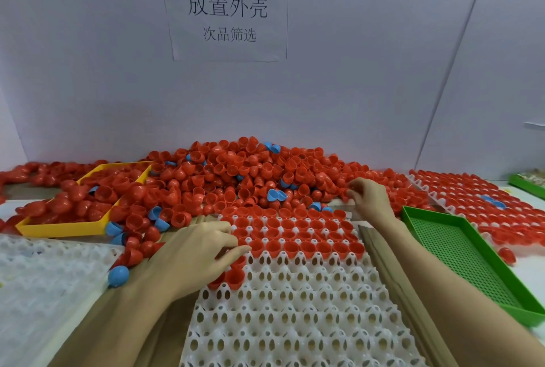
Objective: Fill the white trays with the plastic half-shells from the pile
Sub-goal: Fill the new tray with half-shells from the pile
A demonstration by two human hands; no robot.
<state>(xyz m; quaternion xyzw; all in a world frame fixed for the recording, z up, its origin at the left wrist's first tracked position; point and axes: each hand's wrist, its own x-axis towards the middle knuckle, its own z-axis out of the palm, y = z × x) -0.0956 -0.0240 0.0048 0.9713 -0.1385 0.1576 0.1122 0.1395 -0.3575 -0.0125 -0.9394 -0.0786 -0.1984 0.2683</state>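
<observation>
**Fourth row begun, both hands working the shells**

The step in hand looks like seating shells in the white tray (298, 304); its far three rows, just beyond the left hand (194, 251), are filled with red half-shells (290, 238) sitting open side up, and the rows nearer the person stand empty; the left hand lies at the tray's left edge with fingers curled over a few red shells, one (236, 276) just under the palm, apparently starting the next row; whether it pinches one I cannot tell for sure.

The right hand (367, 198) reaches ahead to the near edge of the pile (236, 172), fingertips closed on a red shell; the next move, as I judge it, is to bring that shell back and drop it cup-up into the first free pocket beside the left hand.

A green perforated tray (460, 251) lies just right of the right forearm; a yellow tray (63, 229) sits beyond the left hand; another filled tray (472, 201) lies past the right hand.

The sheet on the wall (227, 9) reads 放置外壳, and beneath it 次品筛选.
</observation>
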